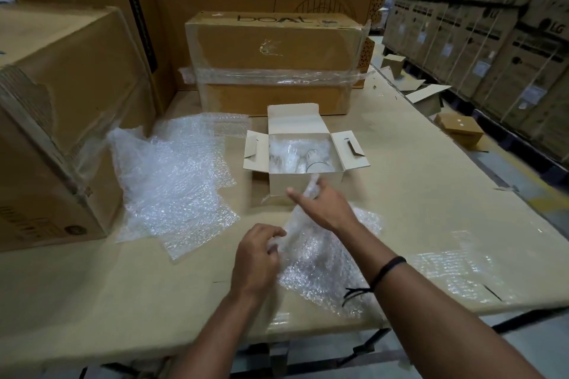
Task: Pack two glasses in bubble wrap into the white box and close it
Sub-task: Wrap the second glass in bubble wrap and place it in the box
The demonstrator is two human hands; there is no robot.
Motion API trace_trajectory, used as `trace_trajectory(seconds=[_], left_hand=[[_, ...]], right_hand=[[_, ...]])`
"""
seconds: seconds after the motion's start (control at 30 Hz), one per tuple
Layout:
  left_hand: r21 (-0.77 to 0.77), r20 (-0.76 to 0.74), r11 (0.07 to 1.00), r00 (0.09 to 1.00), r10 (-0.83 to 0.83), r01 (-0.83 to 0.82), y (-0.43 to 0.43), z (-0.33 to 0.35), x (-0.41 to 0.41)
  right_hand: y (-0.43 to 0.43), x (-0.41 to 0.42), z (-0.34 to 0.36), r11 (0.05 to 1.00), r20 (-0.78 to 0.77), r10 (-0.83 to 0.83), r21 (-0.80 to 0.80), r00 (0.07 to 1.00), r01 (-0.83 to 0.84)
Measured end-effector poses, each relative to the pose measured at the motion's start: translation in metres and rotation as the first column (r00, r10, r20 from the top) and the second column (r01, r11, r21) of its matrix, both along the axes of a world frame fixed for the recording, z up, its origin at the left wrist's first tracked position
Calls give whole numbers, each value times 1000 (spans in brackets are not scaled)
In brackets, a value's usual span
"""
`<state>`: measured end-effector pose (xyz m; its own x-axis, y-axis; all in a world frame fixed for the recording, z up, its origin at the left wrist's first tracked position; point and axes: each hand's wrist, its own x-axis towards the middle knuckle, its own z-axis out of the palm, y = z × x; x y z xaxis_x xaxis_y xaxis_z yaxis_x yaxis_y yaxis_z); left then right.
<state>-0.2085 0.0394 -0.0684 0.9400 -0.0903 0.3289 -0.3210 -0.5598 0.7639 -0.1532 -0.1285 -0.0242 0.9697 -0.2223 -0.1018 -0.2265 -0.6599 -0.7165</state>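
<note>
The white box stands open mid-table, its lid up at the back and both side flaps spread. Inside lie glasses among bubble wrap. In front of the box a sheet of bubble wrap is lifted off the table. My right hand pinches its upper edge just before the box's front wall. My left hand grips the sheet's left edge lower down, nearer to me.
More bubble wrap lies spread to the left of the box, and another piece at the right. Big cardboard cartons stand at the left and behind. The table edge runs close to me.
</note>
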Motion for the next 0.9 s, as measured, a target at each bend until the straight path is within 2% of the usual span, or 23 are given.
trace_trajectory(seconds=[0.07,0.13,0.2,0.27,0.33,0.37,0.43,0.47,0.53,0.6,0.67,0.73,0.77,0.8,0.83,0.9], left_hand=[[4,95,999,995,-33,33,-4,-1,-2],[5,148,1000,989,20,-21,-4,-4,-5],[-28,92,994,990,107,-105,0,-8,-7],[-101,-23,985,991,135,-137,3,-12,-8],[-180,-48,982,997,57,-65,4,-12,-4],[-172,-21,985,1000,18,-21,4,-11,-2],[-53,55,997,997,-48,51,7,-15,3],[46,89,996,992,-85,81,9,-18,6],[247,90,965,990,-111,85,14,-24,11],[344,-22,935,997,-80,83,19,-24,13],[361,-122,928,991,-52,93,26,-21,15],[281,-170,954,984,-55,102,32,-14,17],[222,-159,972,986,-38,74,33,-12,17],[198,-130,980,991,0,26,32,-10,17],[240,-117,971,992,49,-20,29,-6,16],[485,-166,873,975,145,-47,20,2,13]], right_hand=[[13,8,7,999,-21,26,47,999,-25],[16,15,14,970,-15,-39,241,999,42],[9,21,16,838,-35,-144,527,989,141],[-4,21,19,626,-71,-200,758,977,183],[-16,14,24,461,-105,-193,868,976,184],[-22,8,25,448,-103,-194,875,976,181],[-36,-3,22,545,-85,-233,814,969,202],[-46,-9,17,646,-71,-254,730,964,224],[-61,-19,1,861,-46,-240,451,970,235],[-68,-30,-10,965,-70,-169,193,983,179],[-70,-38,-19,995,-139,-94,29,986,99],[-73,-42,-26,994,-176,-69,-93,982,53],[-75,-42,-27,986,-146,-93,-151,985,71],[-76,-42,-28,971,-71,-123,-216,990,105],[-77,-41,-27,950,44,-128,-281,991,135],[-76,-37,-23,914,234,14,-397,972,83]])
